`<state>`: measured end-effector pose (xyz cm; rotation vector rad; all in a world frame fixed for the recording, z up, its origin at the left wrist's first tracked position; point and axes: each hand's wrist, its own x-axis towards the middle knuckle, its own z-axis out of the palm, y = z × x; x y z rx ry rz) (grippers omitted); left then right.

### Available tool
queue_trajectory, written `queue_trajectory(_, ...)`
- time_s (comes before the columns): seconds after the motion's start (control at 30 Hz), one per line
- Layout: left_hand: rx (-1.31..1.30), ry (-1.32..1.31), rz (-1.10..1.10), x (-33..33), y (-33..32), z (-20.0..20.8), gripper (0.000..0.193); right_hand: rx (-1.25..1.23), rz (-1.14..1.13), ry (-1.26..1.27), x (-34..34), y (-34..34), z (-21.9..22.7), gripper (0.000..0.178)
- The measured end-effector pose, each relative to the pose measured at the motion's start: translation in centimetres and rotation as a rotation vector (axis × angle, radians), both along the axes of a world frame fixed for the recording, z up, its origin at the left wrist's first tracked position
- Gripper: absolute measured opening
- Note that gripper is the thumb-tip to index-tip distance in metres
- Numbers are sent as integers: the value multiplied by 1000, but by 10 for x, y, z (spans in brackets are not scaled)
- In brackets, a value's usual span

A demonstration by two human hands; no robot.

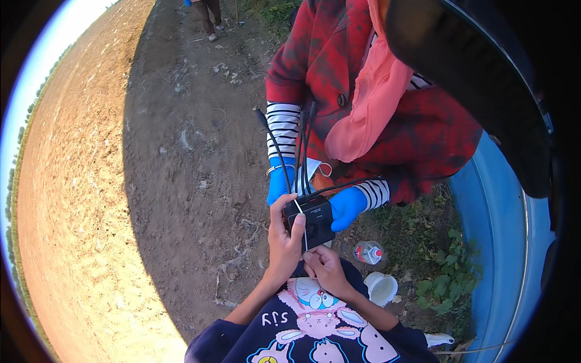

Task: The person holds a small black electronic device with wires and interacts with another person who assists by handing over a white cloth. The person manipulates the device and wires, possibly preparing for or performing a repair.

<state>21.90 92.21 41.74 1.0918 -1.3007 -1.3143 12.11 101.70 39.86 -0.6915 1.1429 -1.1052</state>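
Observation:
A small black box (321, 219) with several black cables (304, 151) rising from it is in front of me. A thin white strip (297, 206) runs across its left side. My left hand (282, 242) grips that side of the box, its thumb lying along the strip. Just below, my right hand (328, 269) has its fingers pinched at the strip's lower end. Facing me, a person in a red jacket (321, 66) supports the box with a blue-gloved hand (347, 207) on its right. That person's other gloved hand (278, 181) is behind the box, partly hidden.
A clear plastic bottle (368, 253) and a white bucket (381, 289) are on the ground to my right. Beyond them are green plants (445, 287) and a curved blue surface (499, 242). Another person's legs (209, 18) show far off on the bare soil (187, 151).

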Motion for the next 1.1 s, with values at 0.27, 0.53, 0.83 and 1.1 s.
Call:
queue_trajectory(0.27, 31, -26, 69, 3, 5, -8, 53, -48, -22, 114, -1, -6, -11, 20)
queue_trajectory(0.53, 55, 36, 36, 20, 15, -7, 55, -112, 11, 190, -6, -15, -21, 23)
queue_trajectory(0.83, -84, -212, 50, 20, -7, 14, 61, -119, 23, 197, -10, -21, -22, 25)
queue_trajectory(1.1, -208, -281, 66, 2, -12, 13, 56, -20, -36, -211, -6, -21, -41, 26)
